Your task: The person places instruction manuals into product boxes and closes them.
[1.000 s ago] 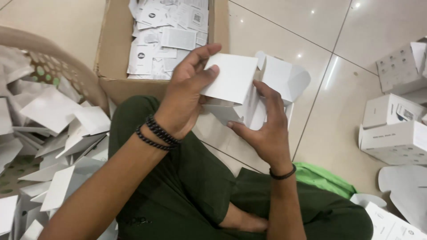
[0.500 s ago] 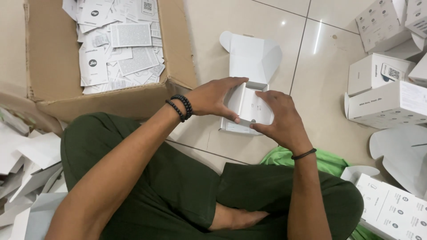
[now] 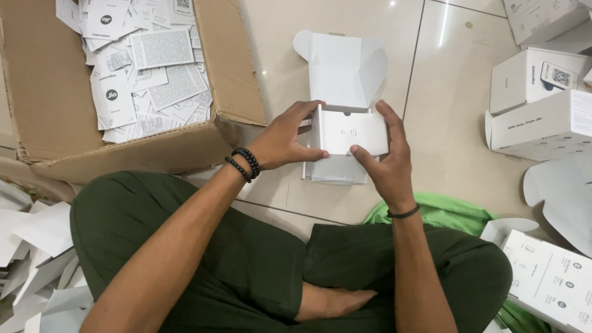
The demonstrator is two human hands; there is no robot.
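Observation:
A small white cardboard box (image 3: 343,68) stands on the tiled floor in front of my crossed legs, its lid flap tipped back. Both hands hold a white card insert (image 3: 353,131) flat over the box's opening. My left hand (image 3: 285,137), with dark bead bracelets at the wrist, grips the insert's left edge. My right hand (image 3: 387,157), with a thin black band at the wrist, holds its right edge with the thumb on the front.
A large brown carton (image 3: 49,80) full of printed leaflets sits at the upper left. Closed white boxes (image 3: 542,114) stand at the right, another white box (image 3: 549,280) at lower right. Flat white card pieces (image 3: 31,246) are piled at the left. A green cloth (image 3: 444,209) lies by my right knee.
The open box has gone from held up near my chest to resting on the floor. My hands have come together on the insert over the box's opening.

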